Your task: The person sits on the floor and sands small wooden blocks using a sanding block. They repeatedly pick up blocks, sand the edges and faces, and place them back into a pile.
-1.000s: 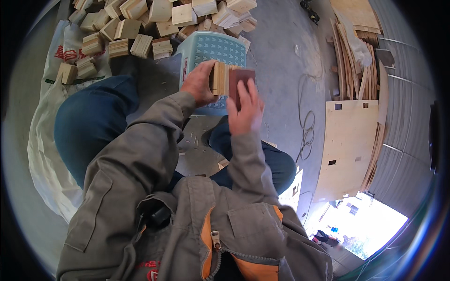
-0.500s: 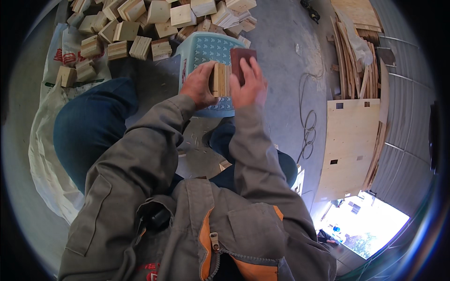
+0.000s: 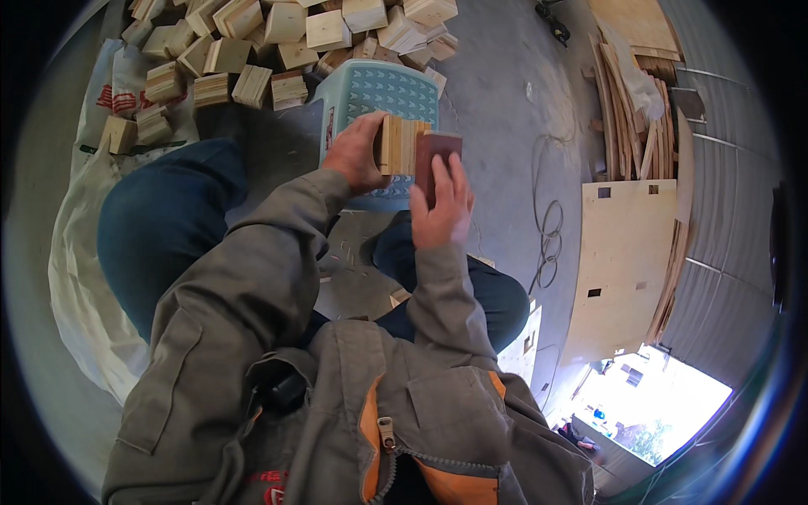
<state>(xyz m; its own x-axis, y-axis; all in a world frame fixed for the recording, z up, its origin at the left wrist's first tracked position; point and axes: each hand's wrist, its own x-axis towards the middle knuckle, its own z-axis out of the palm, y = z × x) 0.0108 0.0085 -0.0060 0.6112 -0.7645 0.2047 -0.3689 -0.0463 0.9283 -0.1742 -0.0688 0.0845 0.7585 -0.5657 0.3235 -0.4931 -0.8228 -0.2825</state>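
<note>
My left hand (image 3: 353,156) is clamped on a stack of plywood blocks (image 3: 401,145), held above the blue stool (image 3: 379,93); my right hand (image 3: 442,206) presses a brown sanding pad (image 3: 435,153) flat against the stack's side, fingers closed on it; more blocks (image 3: 252,50) lie heaped beyond the stool.

- pale layered plywood block (image 3: 401,145), squarish, held on edge above a light-blue plastic stool, its striped ply edge facing up.
- dark reddish-brown rectangular sanding pad (image 3: 435,154), flat against the block's right face, tilted slightly.
</note>
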